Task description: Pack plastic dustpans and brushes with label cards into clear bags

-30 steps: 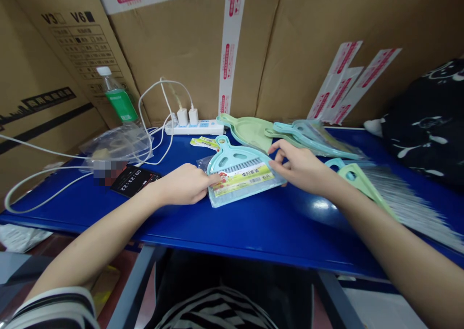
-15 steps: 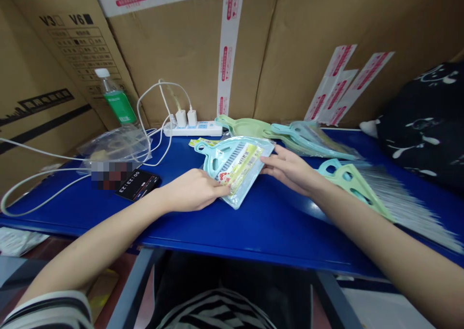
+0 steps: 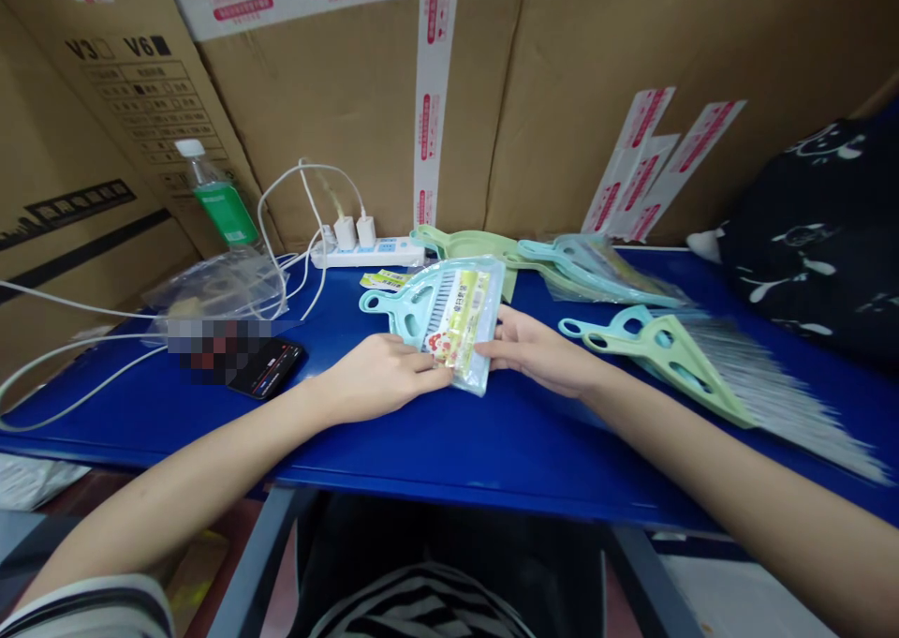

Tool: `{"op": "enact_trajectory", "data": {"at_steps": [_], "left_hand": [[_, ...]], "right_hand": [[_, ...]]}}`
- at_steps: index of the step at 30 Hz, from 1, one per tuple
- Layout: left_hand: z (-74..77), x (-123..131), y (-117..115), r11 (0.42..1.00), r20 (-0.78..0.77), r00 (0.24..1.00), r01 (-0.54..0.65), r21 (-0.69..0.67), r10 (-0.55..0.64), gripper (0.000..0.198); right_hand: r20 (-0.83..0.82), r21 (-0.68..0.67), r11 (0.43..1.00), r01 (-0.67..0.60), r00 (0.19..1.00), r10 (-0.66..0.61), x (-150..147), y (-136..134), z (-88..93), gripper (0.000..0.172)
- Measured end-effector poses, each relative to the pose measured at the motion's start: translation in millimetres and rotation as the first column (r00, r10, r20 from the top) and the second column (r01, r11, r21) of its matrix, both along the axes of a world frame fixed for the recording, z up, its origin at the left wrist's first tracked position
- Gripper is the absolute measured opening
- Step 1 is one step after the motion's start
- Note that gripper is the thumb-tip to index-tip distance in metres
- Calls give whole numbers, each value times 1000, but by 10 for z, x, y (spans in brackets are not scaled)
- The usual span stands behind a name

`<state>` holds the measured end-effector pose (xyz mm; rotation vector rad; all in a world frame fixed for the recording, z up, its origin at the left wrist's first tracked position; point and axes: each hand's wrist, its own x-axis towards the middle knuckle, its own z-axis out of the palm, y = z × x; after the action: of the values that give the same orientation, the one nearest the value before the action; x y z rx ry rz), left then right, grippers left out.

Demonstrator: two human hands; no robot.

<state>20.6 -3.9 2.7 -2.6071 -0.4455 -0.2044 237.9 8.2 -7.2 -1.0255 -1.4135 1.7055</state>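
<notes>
A light-blue dustpan and brush set [image 3: 413,312] lies wrapped in clear plastic between my two hands, its looped handle pointing left. A yellow-green label [image 3: 464,315] with dark characters and a red picture covers part of the wrapping. My left hand [image 3: 390,376] grips the near lower edge, thumb on the label's corner and fingers curled below. On the opposite side, my right hand [image 3: 530,348] pinches the wide right edge, its thumb on top and the other fingers at the side and beneath.
Green and blue brushes [image 3: 674,357] with pale bristles lie at the right. Behind are green dustpans [image 3: 478,243] and a bagged blue one [image 3: 596,268]. At the left are a phone [image 3: 271,366], cables, a power strip [image 3: 390,252] and a bottle [image 3: 225,207]. Cardboard [image 3: 337,95] walls the back.
The wrapped set has turned somewhat, so its label stands more upright, and it has shifted slightly. My right hand has moved left and a little lower along its edge; both hands still hold it.
</notes>
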Motion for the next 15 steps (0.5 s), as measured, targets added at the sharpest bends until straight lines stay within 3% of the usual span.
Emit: {"op": "enact_trajectory", "data": {"at_steps": [5, 9, 12, 15], "left_hand": [[-3, -23, 12, 998, 101, 995, -5, 64, -1, 28], [11, -38, 10, 999, 65, 998, -2, 45, -1, 24], [16, -39, 6, 999, 40, 999, -1, 32, -1, 20], [21, -38, 5, 1000, 34, 999, -5, 25, 4, 17]], "right_hand": [[20, -43, 967, 252, 968, -251, 58, 61, 129, 41], [58, -6, 915, 403, 914, -402, 205, 146, 278, 36], [108, 98, 859, 503, 852, -512, 400, 248, 316, 27], [129, 306, 797, 521, 806, -577, 656, 371, 278, 21]]}}
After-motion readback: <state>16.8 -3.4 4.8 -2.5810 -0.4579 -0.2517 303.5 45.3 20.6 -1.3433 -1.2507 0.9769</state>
